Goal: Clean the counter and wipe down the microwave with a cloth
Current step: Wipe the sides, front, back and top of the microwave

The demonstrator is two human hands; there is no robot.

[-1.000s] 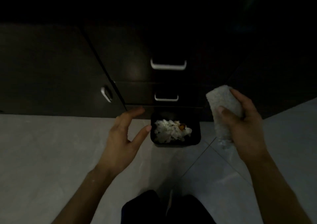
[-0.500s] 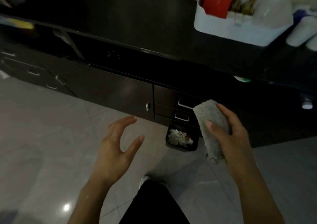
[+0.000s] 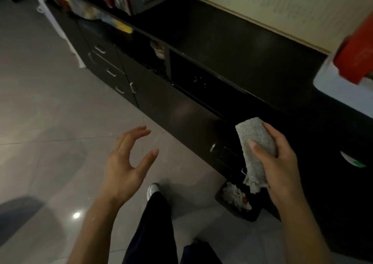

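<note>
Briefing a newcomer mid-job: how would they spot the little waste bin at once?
Follow the long dark counter rightward, then drop to the floor at the foot of the cabinets. The small black bin stands there, seen just below the cloth that the right hand grips. It alone holds white scraps.

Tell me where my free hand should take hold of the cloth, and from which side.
Grip the upper end of the cloth, which stands clear above the right hand; that hand wraps the middle. Bring the open left hand in from the left, probably the shortest way.
</note>
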